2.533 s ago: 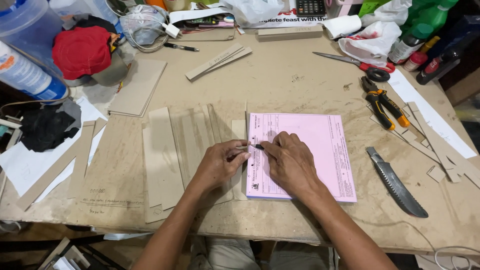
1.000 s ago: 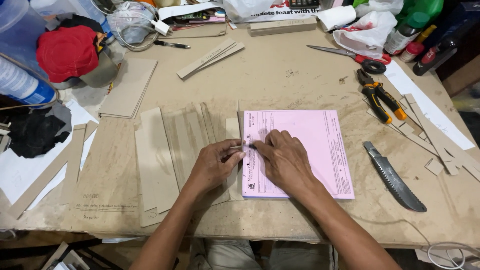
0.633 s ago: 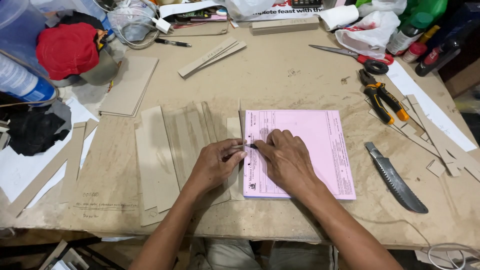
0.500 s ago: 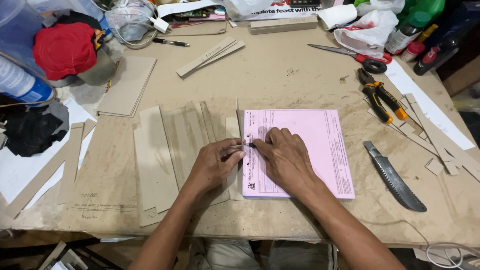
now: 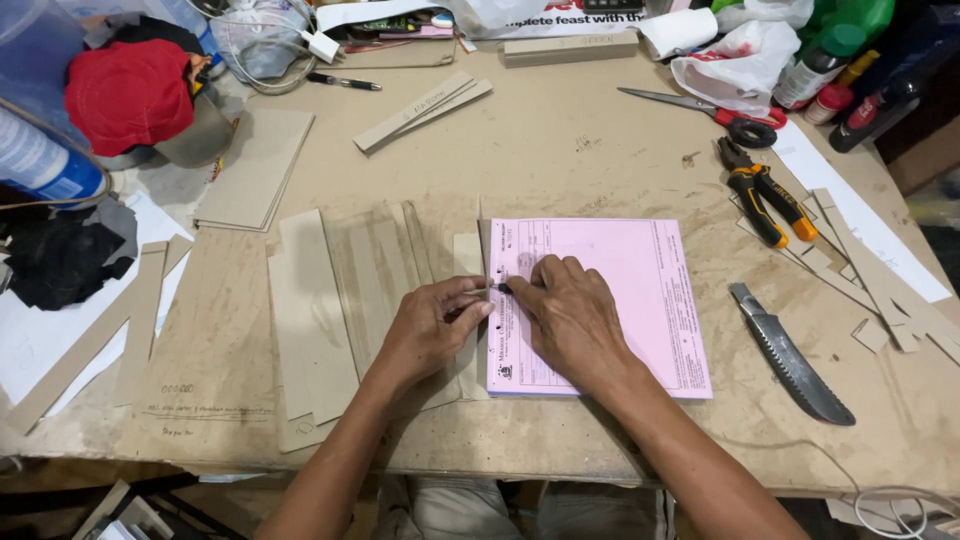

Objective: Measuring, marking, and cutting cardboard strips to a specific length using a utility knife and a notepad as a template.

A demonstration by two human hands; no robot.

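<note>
Pink pad (image 5: 610,300) lies flat on bench (image 5: 560,150), just right of cardboard strips (image 5: 340,300). Small dark tool (image 5: 497,288) sits at pad's left edge. Right hand (image 5: 570,315) rests on pad, grip pinched on tool. Left hand (image 5: 430,330) lies on strips, fingertips pinching tool's other end. Saw blade (image 5: 790,350) and pliers (image 5: 760,190) right of pad. Scissors (image 5: 700,105) farther back. Red cap (image 5: 125,95) far left.
</note>
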